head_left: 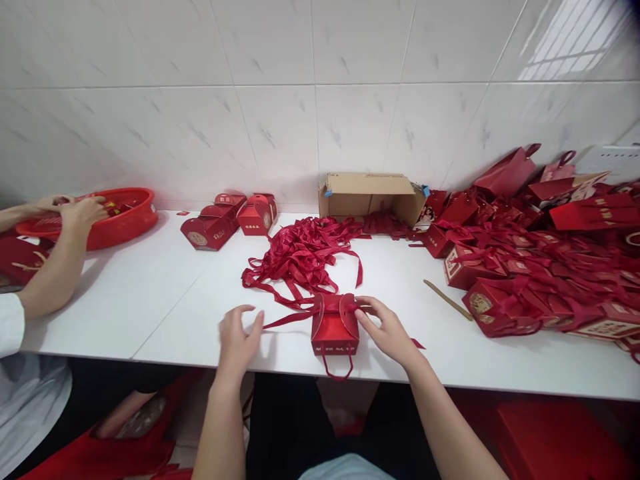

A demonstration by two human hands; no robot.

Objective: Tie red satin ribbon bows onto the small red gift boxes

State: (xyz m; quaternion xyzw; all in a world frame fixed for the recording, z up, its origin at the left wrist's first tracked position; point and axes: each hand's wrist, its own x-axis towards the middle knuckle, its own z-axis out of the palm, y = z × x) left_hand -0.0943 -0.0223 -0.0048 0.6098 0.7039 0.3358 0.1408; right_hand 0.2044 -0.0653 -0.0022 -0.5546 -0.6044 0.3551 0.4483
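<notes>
A small red gift box stands near the front edge of the white table, with a red ribbon threaded through its top flaps. My right hand rests against the box's right side, fingertips pinching the ribbon at the top. My left hand hovers over the table left of the box, fingers spread and holding nothing; the ribbon's loose end trails toward it. A heap of loose red ribbons lies just behind the box.
A co-worker's hands reach into a red basin at the far left. Three finished red boxes stand by the wall. An open cardboard carton lies behind the ribbons. Many red boxes pile up on the right, beside a wooden stick.
</notes>
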